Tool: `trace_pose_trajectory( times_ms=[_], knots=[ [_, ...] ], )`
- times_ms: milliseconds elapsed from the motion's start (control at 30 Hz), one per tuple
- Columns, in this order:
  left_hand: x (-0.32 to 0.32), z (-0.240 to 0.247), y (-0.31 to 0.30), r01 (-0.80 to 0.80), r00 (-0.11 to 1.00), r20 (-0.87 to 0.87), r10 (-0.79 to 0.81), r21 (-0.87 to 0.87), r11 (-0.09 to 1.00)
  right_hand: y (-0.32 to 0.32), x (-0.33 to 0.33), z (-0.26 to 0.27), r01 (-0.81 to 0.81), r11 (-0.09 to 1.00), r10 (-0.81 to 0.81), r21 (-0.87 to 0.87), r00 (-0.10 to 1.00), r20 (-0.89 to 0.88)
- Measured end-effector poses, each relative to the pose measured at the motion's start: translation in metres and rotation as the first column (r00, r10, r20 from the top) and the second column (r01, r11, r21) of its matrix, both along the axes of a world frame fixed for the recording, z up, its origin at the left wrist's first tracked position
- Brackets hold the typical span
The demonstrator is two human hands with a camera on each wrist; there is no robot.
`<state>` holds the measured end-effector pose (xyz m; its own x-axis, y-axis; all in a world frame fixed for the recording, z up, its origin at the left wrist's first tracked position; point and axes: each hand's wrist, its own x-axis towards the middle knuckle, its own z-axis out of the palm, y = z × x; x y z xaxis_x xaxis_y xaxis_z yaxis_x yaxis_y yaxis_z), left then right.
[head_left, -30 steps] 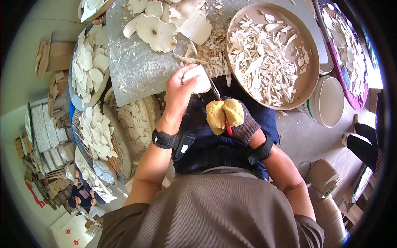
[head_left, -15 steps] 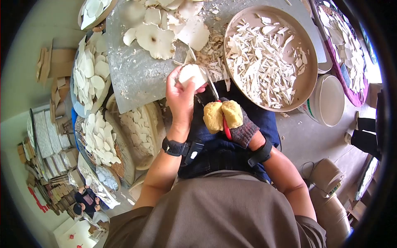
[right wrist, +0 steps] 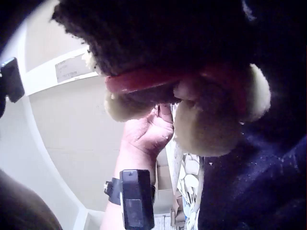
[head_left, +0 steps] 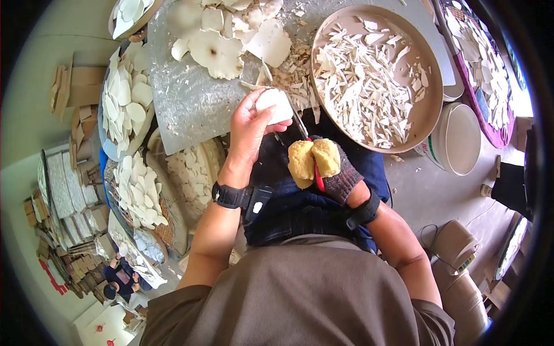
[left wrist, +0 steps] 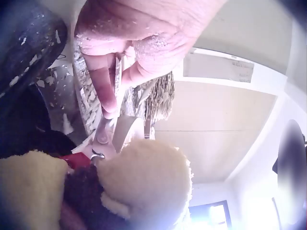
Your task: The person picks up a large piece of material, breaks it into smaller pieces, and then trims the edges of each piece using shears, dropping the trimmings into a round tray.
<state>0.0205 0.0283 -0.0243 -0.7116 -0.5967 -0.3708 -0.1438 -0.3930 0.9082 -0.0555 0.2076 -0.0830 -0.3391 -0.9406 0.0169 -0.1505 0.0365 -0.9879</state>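
My left hand (head_left: 247,134) pinches a flat white slice (head_left: 276,106) between thumb and fingers, over the near edge of the metal sheet. A dark knitted glove covers most of my right hand (head_left: 344,177), which grips red-handled scissors (head_left: 319,180). Thick yellow foam (head_left: 326,157) wraps both handles. The blades point up beside the slice's right edge. In the left wrist view the scissors' pivot (left wrist: 102,138) shows just below the left fingertips, close to the slice. Glove and foam hide most of the right fingers in the right wrist view.
A round tan tray (head_left: 434,115) of white strips lies on the metal sheet (head_left: 190,106), near large white pieces (head_left: 216,55) and crumbs. A white bucket (head_left: 461,141) stands at right. Baskets of white slices (head_left: 138,190) line the left; another person (head_left: 121,277) is beyond.
The slice has turned in my left hand, its outline differing across the frames. That hand shifted slightly back to the left since half a second ago. The right hand keeps its grip on the scissors.
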Motion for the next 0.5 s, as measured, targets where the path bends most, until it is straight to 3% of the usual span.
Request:
trace_pose_trajectory(
  times_ms=[100,167,300,400,500],
  knots=[
    [-0.001,0.005,0.003,-0.012,1.0,-0.017,0.011,-0.04,0.999,-0.005,0.003,0.002,0.053,0.995,-0.049,-0.086,0.998,0.046],
    [0.0,0.007,0.001,0.079,0.996,-0.038,-0.077,0.043,0.996,-0.009,0.002,0.001,0.084,0.99,-0.076,-0.117,0.994,0.074],
    [0.003,0.011,-0.001,0.092,0.995,0.025,-0.093,0.059,0.994,-0.01,0.0,-0.006,0.066,0.997,-0.064,-0.043,0.996,0.058],
    [-0.001,-0.002,0.013,-0.249,0.967,-0.068,0.246,-0.034,0.968,-0.007,-0.005,-0.001,-0.042,0.998,0.044,0.046,0.998,-0.048],
    [-0.001,-0.013,0.017,-0.33,0.941,-0.085,0.327,-0.026,0.944,-0.003,-0.003,0.007,-0.06,0.997,0.066,0.043,0.985,-0.157]
  ],
)
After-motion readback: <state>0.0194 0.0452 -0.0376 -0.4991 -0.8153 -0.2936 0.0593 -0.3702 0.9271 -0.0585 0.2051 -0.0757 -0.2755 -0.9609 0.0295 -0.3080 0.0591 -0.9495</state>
